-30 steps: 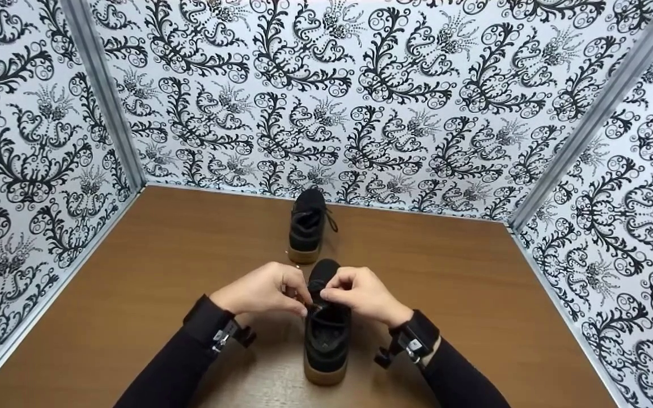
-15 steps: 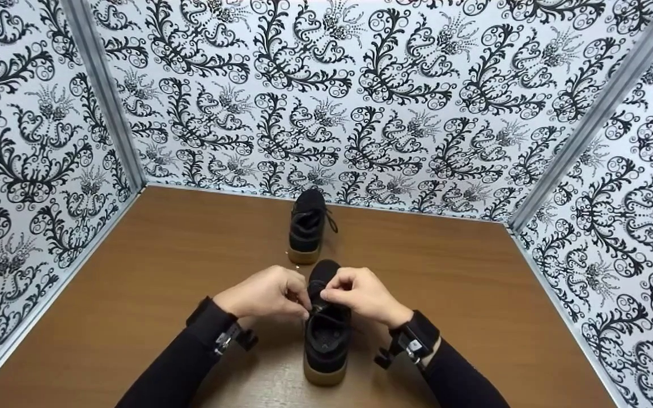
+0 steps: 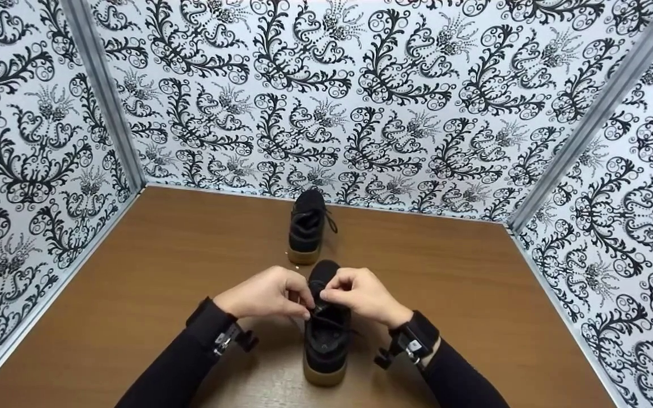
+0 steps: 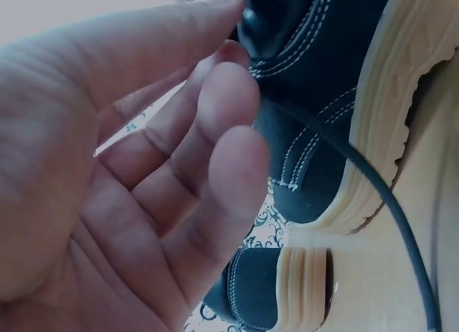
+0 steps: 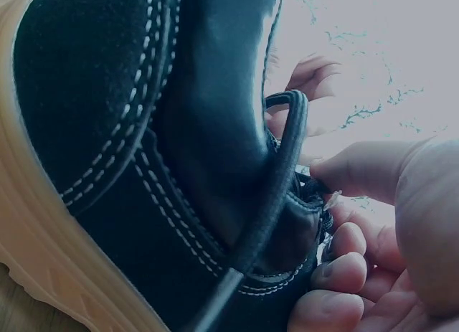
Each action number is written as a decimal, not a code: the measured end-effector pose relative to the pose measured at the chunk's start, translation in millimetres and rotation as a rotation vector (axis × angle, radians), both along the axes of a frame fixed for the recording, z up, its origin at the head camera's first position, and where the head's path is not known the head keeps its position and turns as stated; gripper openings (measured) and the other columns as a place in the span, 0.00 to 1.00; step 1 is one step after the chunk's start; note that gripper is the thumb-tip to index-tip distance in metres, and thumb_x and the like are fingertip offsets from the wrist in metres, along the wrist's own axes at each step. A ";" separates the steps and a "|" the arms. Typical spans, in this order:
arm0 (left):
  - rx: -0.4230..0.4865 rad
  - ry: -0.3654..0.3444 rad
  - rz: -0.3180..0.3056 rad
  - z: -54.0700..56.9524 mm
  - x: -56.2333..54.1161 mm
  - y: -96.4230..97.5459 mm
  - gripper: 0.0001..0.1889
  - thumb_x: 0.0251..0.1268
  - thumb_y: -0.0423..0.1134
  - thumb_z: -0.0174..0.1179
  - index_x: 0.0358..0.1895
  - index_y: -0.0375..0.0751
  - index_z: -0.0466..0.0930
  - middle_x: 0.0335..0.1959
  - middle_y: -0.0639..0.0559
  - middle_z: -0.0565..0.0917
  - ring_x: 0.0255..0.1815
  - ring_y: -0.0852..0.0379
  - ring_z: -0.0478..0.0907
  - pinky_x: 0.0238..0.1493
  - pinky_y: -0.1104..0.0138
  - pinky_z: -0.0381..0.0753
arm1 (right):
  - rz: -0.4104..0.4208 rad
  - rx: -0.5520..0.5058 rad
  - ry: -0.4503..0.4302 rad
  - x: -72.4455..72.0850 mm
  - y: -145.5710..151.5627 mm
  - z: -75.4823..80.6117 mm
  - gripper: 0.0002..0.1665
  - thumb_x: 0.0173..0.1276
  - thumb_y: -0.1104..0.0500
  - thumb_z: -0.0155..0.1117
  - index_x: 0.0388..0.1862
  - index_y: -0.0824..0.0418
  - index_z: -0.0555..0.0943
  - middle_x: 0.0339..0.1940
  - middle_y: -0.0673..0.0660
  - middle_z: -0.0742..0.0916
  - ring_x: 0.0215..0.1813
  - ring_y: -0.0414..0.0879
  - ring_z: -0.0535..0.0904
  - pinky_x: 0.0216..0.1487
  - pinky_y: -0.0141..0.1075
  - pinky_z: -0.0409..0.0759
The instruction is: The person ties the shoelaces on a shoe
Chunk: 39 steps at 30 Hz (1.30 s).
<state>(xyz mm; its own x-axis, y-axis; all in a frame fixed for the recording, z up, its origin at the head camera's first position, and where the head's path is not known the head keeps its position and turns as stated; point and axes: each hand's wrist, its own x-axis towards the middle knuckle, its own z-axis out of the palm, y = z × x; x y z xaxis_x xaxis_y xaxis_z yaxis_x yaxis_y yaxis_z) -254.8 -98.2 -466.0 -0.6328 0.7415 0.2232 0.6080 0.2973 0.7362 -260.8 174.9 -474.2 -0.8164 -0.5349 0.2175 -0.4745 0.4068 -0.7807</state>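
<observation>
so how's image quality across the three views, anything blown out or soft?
Head view: even light, sharp, straight wall posts bowed by the wide lens. Left wrist view: left hand close and soft, dim. Right wrist view: background blown out white behind the near shoe, lace sharp.

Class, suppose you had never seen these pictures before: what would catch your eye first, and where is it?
First, the two hands meeting over the near shoe at the front of the brown table: the left hand and right hand pinch its black lace at the tongue. Next, the second shoe standing farther back, near the rear wall. Around it all, the bold black-and-white swirl wallpaper.
</observation>
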 end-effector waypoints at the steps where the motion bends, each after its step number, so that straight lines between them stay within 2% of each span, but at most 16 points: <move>1: 0.000 0.015 0.002 0.2 -0.3 -0.9 0.07 0.66 0.33 0.80 0.43 0.48 0.96 0.37 0.62 0.89 0.32 0.66 0.83 0.34 0.70 0.85 | 0.001 0.002 -0.001 -0.1 0.0 0.3 0.05 0.73 0.52 0.80 0.36 0.48 0.93 0.35 0.43 0.88 0.40 0.40 0.82 0.43 0.31 0.76; 8: -0.021 0.101 0.009 -0.9 -1.1 -0.6 0.08 0.65 0.29 0.79 0.43 0.46 0.97 0.35 0.59 0.85 0.33 0.68 0.80 0.35 0.71 0.82 | 0.004 0.007 -0.014 0.7 0.3 1.8 0.06 0.74 0.51 0.79 0.36 0.48 0.93 0.35 0.43 0.88 0.39 0.40 0.81 0.43 0.31 0.76; 12: -0.009 0.118 0.016 -1.6 -1.3 1.3 0.08 0.64 0.30 0.80 0.41 0.47 0.97 0.34 0.60 0.85 0.33 0.67 0.79 0.34 0.71 0.82 | -0.001 0.010 -0.012 0.2 0.3 1.3 0.06 0.74 0.50 0.80 0.36 0.48 0.93 0.35 0.43 0.89 0.40 0.40 0.81 0.44 0.31 0.76; 20: 0.025 0.098 0.042 -4.9 -1.4 4.3 0.05 0.66 0.36 0.81 0.38 0.51 0.95 0.33 0.63 0.85 0.31 0.68 0.80 0.32 0.72 0.81 | 0.004 0.009 -0.013 -0.5 -0.6 0.8 0.05 0.74 0.51 0.80 0.37 0.48 0.94 0.34 0.43 0.88 0.40 0.40 0.81 0.43 0.31 0.75; 26: 0.036 0.075 0.057 -8.1 -1.7 6.6 0.05 0.66 0.37 0.82 0.37 0.51 0.94 0.32 0.64 0.86 0.30 0.67 0.80 0.32 0.72 0.81 | -0.001 0.011 -0.004 0.5 0.1 1.6 0.06 0.74 0.50 0.79 0.37 0.49 0.94 0.34 0.41 0.88 0.40 0.40 0.81 0.43 0.31 0.75; 32: 0.015 0.023 0.081 -6.4 -2.5 3.5 0.06 0.66 0.37 0.82 0.37 0.52 0.92 0.32 0.65 0.87 0.30 0.62 0.83 0.31 0.71 0.82 | -0.003 0.011 0.004 0.3 0.5 1.6 0.06 0.74 0.50 0.79 0.37 0.49 0.94 0.34 0.41 0.88 0.39 0.39 0.81 0.42 0.31 0.75; 39: 0.027 0.029 0.095 -7.7 -6.3 -1.9 0.06 0.66 0.36 0.81 0.38 0.49 0.91 0.31 0.64 0.87 0.31 0.65 0.82 0.33 0.71 0.82 | -0.005 0.018 -0.003 -0.2 0.5 0.8 0.06 0.74 0.51 0.80 0.36 0.48 0.94 0.34 0.42 0.87 0.39 0.39 0.80 0.42 0.31 0.75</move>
<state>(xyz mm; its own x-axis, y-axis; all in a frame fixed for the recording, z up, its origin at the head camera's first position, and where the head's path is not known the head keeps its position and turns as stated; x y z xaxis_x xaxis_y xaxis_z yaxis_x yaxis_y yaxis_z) -261.2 -100.0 -473.7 -0.6931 0.6717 0.2616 0.5989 0.3346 0.7275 -261.0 175.4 -473.5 -0.8198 -0.5344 0.2058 -0.4702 0.4231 -0.7745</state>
